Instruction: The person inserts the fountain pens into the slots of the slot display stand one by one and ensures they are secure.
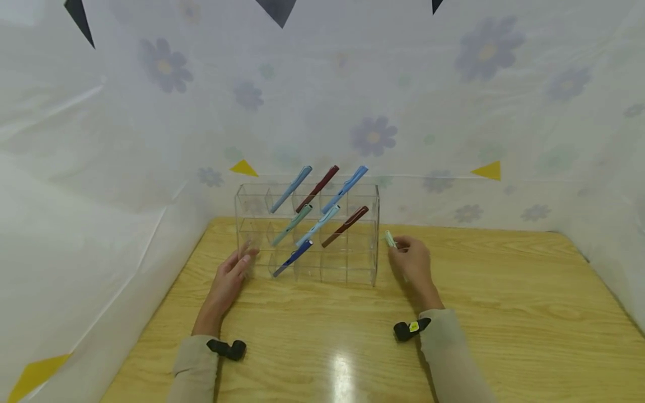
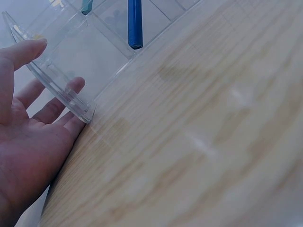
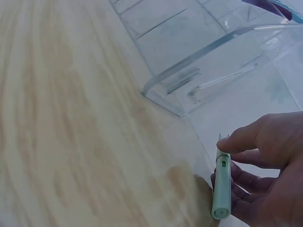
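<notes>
A clear acrylic pen rack with rows of compartments stands on the table. My left hand holds its left side wall, thumb in front and fingers behind. To the right of the rack, my right hand pinches a pale green pen between thumb and fingers. Slanted pens fill part of the rack. The top row has a grey-blue pen, a dark red pen and a blue pen. Below are a green pen, a light blue pen, a brownish-red pen and, lowest, a dark blue pen.
The wood-grain table extends to both sides and toward the body. Behind it hangs a pale flower-patterned sheet, which also closes off the left and right sides. Yellow triangles show on the sheet.
</notes>
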Demonstrator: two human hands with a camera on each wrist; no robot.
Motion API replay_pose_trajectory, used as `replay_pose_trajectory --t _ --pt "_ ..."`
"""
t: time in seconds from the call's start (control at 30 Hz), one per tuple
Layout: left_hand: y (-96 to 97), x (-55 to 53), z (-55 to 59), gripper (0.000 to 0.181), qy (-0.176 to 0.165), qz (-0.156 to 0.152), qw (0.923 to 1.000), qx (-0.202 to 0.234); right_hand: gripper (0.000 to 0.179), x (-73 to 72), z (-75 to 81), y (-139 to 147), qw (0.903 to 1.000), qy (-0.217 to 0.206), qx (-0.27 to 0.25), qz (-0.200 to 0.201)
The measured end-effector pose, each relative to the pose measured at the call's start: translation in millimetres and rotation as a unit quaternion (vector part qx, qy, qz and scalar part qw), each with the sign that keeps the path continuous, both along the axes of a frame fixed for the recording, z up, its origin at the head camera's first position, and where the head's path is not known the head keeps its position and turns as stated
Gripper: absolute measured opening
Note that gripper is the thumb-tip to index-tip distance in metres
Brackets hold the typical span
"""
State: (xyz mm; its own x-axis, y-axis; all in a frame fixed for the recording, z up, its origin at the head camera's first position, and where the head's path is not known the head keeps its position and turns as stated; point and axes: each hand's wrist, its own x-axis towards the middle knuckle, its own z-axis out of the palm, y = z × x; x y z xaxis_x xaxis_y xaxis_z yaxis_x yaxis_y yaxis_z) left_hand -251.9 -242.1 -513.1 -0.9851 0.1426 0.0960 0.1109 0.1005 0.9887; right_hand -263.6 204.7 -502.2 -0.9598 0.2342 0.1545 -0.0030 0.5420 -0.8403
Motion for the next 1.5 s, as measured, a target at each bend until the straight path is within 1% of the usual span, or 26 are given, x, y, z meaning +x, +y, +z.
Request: replay_pose_trajectory --t 0.1,0.23,0.33,0.4,0.53,0.63,0.73,0.83,1.0,1.07,1.13,1.33,1.4,1.5 --pt "0.5 -1.3 -0.4 0.054 0.0 -0.001 1.0 0.001 0.036 0.1 2.9 5 0.9999 0.001 -0.017 -0.002" --pt "0.6 -1.7 -1.0 0.055 0.002 -0.006 1.0 0.007 0.038 1.6 7.6 12 0.9981 -0.002 -0.062 0.002" --pt "0.1 -1.7 -1.8 0.055 0.002 -0.009 0.9999 0.011 0.04 3.0 12.5 15 0.9946 -0.002 -0.104 0.003" --pt "-0.5 -1.5 -2.3 0.055 0.002 -0.006 0.9999 0.008 0.043 4.0 16.7 17 0.9927 0.0 -0.12 0.004" --pt "-1.2 -0.2 -2.2 0.055 -0.001 0.002 1.0 -0.001 0.051 6.9 25.9 18 0.988 0.002 -0.153 0.017" --pt "-1.0 1.2 -1.0 0.055 -0.002 0.006 1.0 -0.005 0.054 8.7 31.4 19 0.9826 0.005 -0.184 0.027" --pt "-0.6 1.3 -0.2 0.054 -0.002 0.008 1.0 -0.004 0.053 10.3 35.0 19 0.9772 0.012 -0.21 0.032" --pt "-0.7 -0.1 -0.8 0.056 -0.003 0.002 1.0 0.009 0.051 11.3 38.9 20 0.9727 0.018 -0.229 0.034" --pt "-0.9 -1.4 -1.0 0.058 -0.004 -0.006 0.9998 0.02 0.05 13.0 46.4 19 0.9712 0.017 -0.236 0.024" --pt "-0.6 -1.0 -0.4 0.058 -0.004 -0.008 0.9997 0.024 0.051 13.8 49.1 19 0.9699 0.022 -0.241 0.027" --pt "-0.3 -0.5 0.1 0.058 -0.006 -0.009 0.9995 0.029 0.054 15.2 52.0 20 0.9684 0.031 -0.245 0.037" --pt "1.3 0.2 2.3 0.056 -0.006 -0.004 0.9996 0.027 0.063 22.2 61.2 21 0.9654 0.066 -0.235 0.09" --pt "1.7 0.5 2.7 0.057 -0.007 -0.002 0.9997 0.025 0.064 24.6 65.3 20 0.9629 0.079 -0.238 0.099" --pt "1.9 1.3 2.7 0.058 -0.016 0.0 0.9995 0.027 0.064 28.0 72.4 19 0.9566 0.099 -0.254 0.103"
